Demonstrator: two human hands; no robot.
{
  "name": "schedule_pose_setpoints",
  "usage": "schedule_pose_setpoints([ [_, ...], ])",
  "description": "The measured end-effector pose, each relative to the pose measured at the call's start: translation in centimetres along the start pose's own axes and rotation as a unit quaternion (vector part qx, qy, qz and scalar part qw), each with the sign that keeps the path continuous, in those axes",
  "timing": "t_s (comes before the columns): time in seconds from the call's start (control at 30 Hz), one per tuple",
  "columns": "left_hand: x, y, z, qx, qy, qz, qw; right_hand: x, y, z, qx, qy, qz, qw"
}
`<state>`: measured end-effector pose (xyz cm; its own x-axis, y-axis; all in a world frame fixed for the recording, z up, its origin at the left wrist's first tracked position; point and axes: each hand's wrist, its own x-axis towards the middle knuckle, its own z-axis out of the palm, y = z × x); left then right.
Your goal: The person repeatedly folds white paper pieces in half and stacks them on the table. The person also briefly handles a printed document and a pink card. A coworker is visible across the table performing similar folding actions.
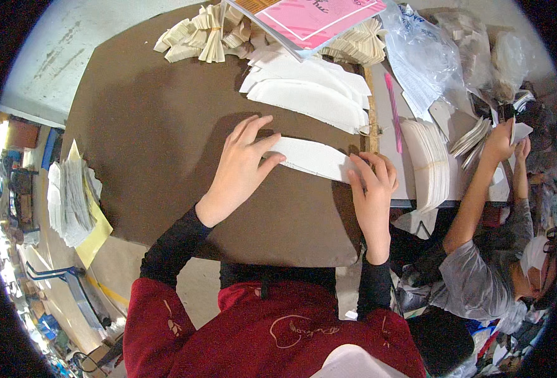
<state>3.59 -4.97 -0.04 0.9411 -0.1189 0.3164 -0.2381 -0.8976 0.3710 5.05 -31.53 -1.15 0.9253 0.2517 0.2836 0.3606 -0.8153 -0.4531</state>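
My two hands hold a white curved strip [316, 157], thin like fabric or stiff paper, just above the brown table. My left hand [237, 167] has its thumb and index finger at the strip's left end, with the other fingers stretched out. At the right end, my right hand [373, 183] grips the strip between thumb and bent fingers. Beyond my hands lies a spread stack of similar white curved pieces [307, 94]. What is under my fingertips is partly hidden.
Bundles of cream pieces [212, 34] and a pink booklet [319, 22] lie at the table's far edge. On the adjoining table are a pink rod [394, 113], a banded white stack [426, 164] and plastic bags [423, 50]. To the right, a co-worker's hands [502, 142] handle small pieces.
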Motion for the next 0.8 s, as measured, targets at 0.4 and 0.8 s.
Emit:
schedule_pose_setpoints([
  [0.4, 0.4, -1.0, 1.2, -0.128, -0.106, 0.086, 0.982, 0.4, 1.1, -0.2, 0.015, -0.071, -0.037, 0.997],
  [0.8, 0.9, -0.9, -0.8, -0.127, -0.102, 0.024, 0.986, 9.3, -1.7, -0.6, 0.037, 0.039, -0.159, 0.986],
])
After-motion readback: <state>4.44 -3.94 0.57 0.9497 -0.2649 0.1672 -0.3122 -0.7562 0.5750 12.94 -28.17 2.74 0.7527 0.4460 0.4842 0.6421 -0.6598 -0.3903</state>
